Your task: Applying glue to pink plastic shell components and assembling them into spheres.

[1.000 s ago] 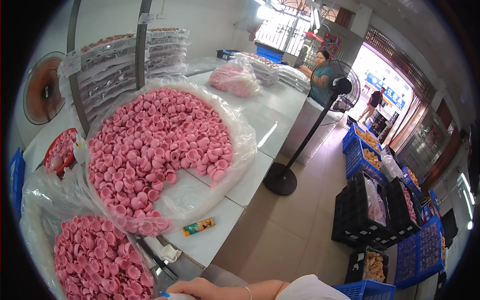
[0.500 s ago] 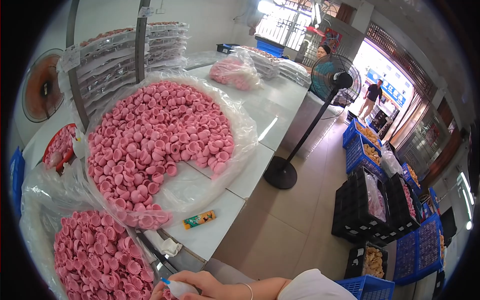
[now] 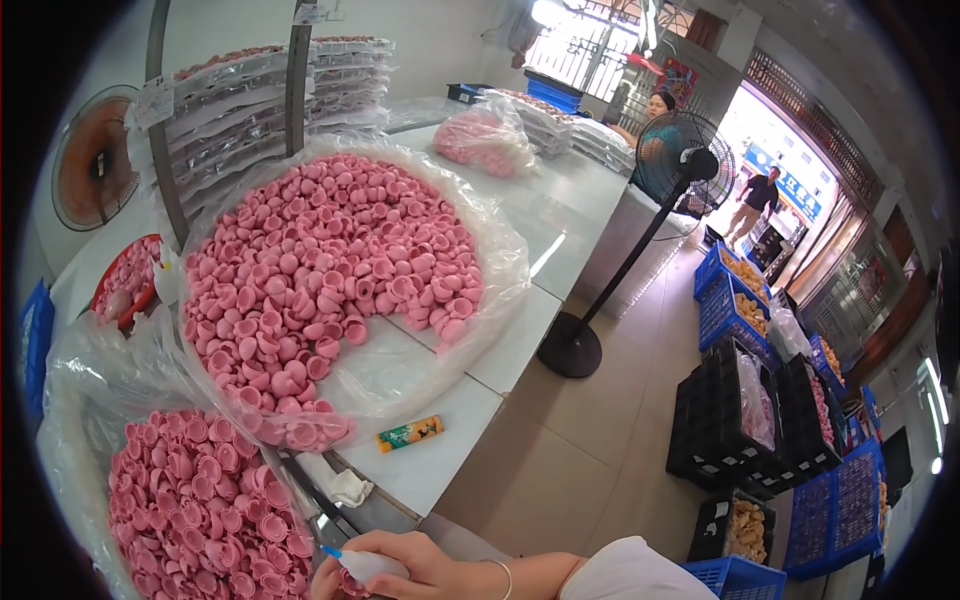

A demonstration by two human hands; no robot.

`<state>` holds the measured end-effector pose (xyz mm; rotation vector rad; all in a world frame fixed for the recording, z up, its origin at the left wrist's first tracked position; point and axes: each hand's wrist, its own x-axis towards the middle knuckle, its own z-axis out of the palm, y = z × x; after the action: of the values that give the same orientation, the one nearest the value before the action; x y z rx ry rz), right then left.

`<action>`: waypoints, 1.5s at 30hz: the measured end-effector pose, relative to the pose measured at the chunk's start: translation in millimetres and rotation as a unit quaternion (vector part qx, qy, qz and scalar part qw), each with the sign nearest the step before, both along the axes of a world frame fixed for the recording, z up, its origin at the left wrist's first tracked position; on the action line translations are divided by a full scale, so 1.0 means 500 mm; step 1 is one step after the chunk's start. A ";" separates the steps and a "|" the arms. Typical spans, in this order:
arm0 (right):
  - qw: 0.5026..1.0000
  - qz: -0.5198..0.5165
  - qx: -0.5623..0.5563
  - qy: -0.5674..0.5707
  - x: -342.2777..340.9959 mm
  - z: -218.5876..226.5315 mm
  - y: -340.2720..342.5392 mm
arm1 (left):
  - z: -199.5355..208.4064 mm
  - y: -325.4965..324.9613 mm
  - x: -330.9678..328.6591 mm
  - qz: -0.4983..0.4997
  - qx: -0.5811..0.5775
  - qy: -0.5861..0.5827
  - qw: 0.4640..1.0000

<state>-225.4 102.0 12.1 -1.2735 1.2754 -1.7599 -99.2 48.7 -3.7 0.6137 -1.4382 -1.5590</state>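
One hand (image 3: pixel 400 570) of ours shows at the lower edge, reaching in from the right, so we take it for the right hand; its fingers are curled shut around a small white squeeze bottle with a blue tip (image 3: pixel 362 563), the tip pointing left toward the nearer heap. Our left hand is out of sight. A thin bracelet (image 3: pixel 506 577) circles the wrist.

Two great heaps of small pink cup-shaped pieces lie before us, each in a clear plastic bag spread open: the nearer heap (image 3: pixel 190 500) at lower left, just beside the bottle, and the larger heap (image 3: pixel 320 270) beyond it, with a bare wedge in its right side. We cannot count the pieces; they run to hundreds. One small orange-and-green tube (image 3: pixel 410 433) lies on the long white table (image 3: pixel 440 460), near a crumpled white cloth (image 3: pixel 345 485). A third, tied bag of pink pieces (image 3: pixel 485 140) sits farther along.

Stacked clear trays (image 3: pixel 240 100) stand against the wall. One black pedestal fan (image 3: pixel 680 165) stands on the tiled floor, with black and blue crates (image 3: pixel 760 420) to the right. Two people are in the distance by the doorway.
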 end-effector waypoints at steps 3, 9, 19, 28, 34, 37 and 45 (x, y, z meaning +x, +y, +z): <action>1.000 -0.004 0.017 0.004 -0.006 -0.005 -0.008 | -0.005 -0.003 -0.010 0.022 -0.002 -0.026 0.999; 0.999 0.009 0.003 -0.038 -0.002 -0.011 -0.012 | -0.002 -0.003 -0.007 0.019 0.074 0.010 0.997; 0.966 0.019 0.015 -0.256 -0.018 0.008 -0.004 | 0.003 -0.016 -0.005 -0.030 0.093 0.056 0.994; 0.930 -0.144 -0.082 -0.328 -0.021 -0.015 -0.030 | -0.009 -0.020 0.014 0.001 0.118 0.048 0.992; 0.981 -0.162 -0.073 -0.076 -0.050 -0.004 0.008 | -0.008 -0.023 0.013 -0.091 0.169 0.148 0.970; 0.964 -0.220 -0.112 0.101 -0.039 -0.004 -0.006 | -0.013 -0.022 0.017 -0.109 0.165 0.154 0.968; 0.969 -0.184 -0.094 0.138 -0.025 0.006 -0.005 | -0.016 -0.022 0.020 -0.134 0.150 0.154 0.967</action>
<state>-237.6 99.3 15.3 -1.5048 1.6169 -2.0534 -89.1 37.8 -11.6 0.3345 -1.0925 -2.0103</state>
